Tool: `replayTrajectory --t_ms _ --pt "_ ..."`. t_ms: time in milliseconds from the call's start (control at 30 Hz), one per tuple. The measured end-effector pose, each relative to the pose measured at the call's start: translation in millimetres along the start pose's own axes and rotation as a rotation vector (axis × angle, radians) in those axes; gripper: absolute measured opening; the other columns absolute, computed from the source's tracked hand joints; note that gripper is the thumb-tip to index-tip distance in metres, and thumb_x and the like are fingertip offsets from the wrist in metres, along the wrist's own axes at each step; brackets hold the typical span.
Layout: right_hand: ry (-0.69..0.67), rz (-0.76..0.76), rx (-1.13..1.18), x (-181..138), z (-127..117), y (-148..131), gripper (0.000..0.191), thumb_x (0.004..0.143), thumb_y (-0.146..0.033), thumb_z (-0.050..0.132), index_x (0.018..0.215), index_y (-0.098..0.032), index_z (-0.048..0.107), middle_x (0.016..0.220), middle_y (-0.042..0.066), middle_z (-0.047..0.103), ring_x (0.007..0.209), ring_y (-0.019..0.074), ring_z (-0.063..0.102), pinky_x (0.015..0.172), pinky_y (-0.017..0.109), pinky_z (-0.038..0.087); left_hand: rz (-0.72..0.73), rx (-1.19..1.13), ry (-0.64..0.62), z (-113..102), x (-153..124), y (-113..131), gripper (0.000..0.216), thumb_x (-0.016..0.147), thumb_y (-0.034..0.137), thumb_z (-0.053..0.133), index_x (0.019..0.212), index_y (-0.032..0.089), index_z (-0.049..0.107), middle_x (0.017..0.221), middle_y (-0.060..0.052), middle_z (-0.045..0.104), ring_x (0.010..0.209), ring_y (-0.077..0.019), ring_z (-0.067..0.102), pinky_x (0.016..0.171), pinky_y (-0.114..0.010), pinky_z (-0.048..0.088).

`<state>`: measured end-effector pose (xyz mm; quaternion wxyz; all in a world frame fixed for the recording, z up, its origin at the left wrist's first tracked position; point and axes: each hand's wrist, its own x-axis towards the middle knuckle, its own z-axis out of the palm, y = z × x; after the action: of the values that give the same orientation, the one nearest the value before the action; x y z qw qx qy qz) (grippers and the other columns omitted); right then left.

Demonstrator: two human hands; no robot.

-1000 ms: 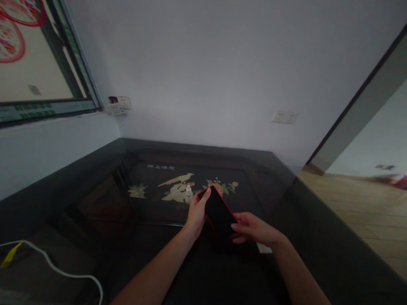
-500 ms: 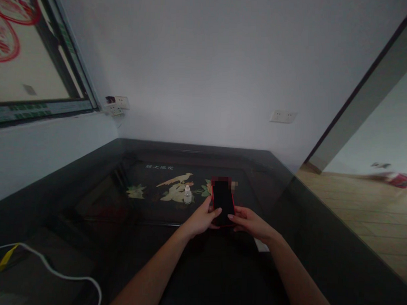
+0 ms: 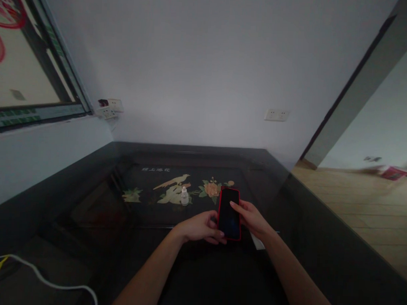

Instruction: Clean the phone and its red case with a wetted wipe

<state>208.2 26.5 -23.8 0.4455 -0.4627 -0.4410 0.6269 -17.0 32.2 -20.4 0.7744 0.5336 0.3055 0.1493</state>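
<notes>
The phone (image 3: 229,213) sits upright over the dark table (image 3: 314,227), gripped along its right edge by the right hand (image 3: 251,218). The left hand (image 3: 201,226), fingers curled, touches its lower left corner. A small bottle (image 3: 184,197) stands beyond.

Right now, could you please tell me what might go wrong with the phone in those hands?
1. The phone is held by its edges, the right hand on one side, the left hand at the lower corner; it could slip onto the hard glossy table.
2. The small bottle stands upright just beyond the left hand; a careless reach might topple it.
</notes>
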Motion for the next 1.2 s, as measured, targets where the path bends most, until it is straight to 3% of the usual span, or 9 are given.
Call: replayTrajectory --t_ms 133,567,900,1067,1133,1200 --pt "-0.005 -0.003 -0.013 0 -1 2 0.036 0.086 -0.046 0.077 0.108 -0.017 0.071 0.097 0.009 0.077 0.081 0.0202 0.073 0.072 0.03 0.059 -0.013 0.03 -0.005 0 -1 -3 0.057 0.071 0.032 0.087 0.112 0.019 0.05 0.092 -0.011 0.076 0.08 -0.0227 0.076 0.08 -0.038 0.057" --pt "0.047 -0.021 -0.073 3 2 5 0.041 0.083 -0.048 0.077 0.108 -0.017 0.068 0.095 0.008 0.077 0.08 0.0218 0.074 0.069 0.034 0.061 -0.071 0.155 0.139 8 -1 -3 0.032 0.087 0.027 0.07 0.107 0.02 0.046 0.081 -0.006 0.073 0.065 -0.0188 0.073 0.067 -0.034 0.056" --pt "0.063 -0.052 -0.072 4 -2 4 0.039 0.084 -0.049 0.077 0.106 -0.018 0.068 0.097 0.009 0.077 0.08 0.0227 0.074 0.072 0.034 0.062 -0.088 0.132 0.047 4 1 -6 0.038 0.085 0.049 0.073 0.096 0.019 0.052 0.069 -0.008 0.073 0.062 -0.0219 0.072 0.067 -0.041 0.059" --pt "0.021 -0.029 -0.124 2 -1 5 0.044 0.084 -0.051 0.076 0.111 -0.017 0.068 0.095 0.008 0.077 0.077 0.0211 0.073 0.066 0.032 0.06 -0.156 0.25 0.028 4 -4 1 0.045 0.08 0.057 0.075 0.095 0.019 0.058 0.069 -0.008 0.074 0.053 -0.0201 0.069 0.058 -0.033 0.055" --pt "-0.001 -0.028 -0.122 1 0 5 0.045 0.084 -0.051 0.076 0.113 -0.017 0.068 0.095 0.008 0.077 0.075 0.0205 0.072 0.065 0.031 0.06 -0.161 0.295 0.1 5 -4 4 0.049 0.081 0.064 0.07 0.097 0.019 0.06 0.07 -0.009 0.074 0.05 -0.0195 0.067 0.053 -0.029 0.051" --pt "-0.02 -0.03 -0.113 0 1 5 0.046 0.084 -0.05 0.076 0.115 -0.017 0.067 0.096 0.008 0.077 0.076 0.0202 0.072 0.067 0.032 0.06 -0.105 0.31 0.272 4 -2 3 0.055 0.083 0.072 0.061 0.096 0.019 0.061 0.068 -0.008 0.073 0.047 -0.0188 0.065 0.047 -0.025 0.046"
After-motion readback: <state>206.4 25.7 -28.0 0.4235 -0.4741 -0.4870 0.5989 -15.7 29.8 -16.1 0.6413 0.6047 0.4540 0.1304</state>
